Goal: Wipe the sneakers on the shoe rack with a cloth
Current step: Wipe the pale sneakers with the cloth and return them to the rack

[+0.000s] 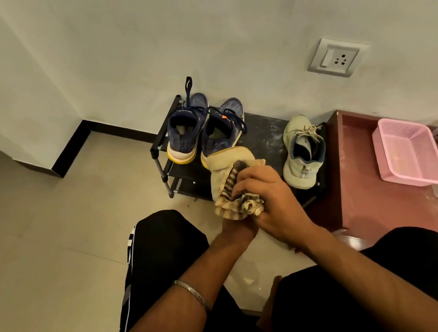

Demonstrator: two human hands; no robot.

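Observation:
A low black shoe rack [261, 131] stands against the wall. On its top sit two dark blue sneakers with yellow soles, one on the left [184, 131] and one beside it [222, 134], and a single pale grey-green sneaker [302, 154] at the right end. A cream cloth with dark stripes [225, 177] is bunched in front of the rack, its upper edge over the heel of the second blue sneaker. My right hand [269, 195] grips the cloth from above. My left hand [236, 229] lies under it, fingers hidden.
A reddish-brown low cabinet [355, 183] adjoins the rack on the right and carries a pink plastic basket [407, 153] and a clear box. A wall socket [337, 56] sits above. My knees in black trousers [164, 244] flank the hands. Beige tiled floor lies to the left.

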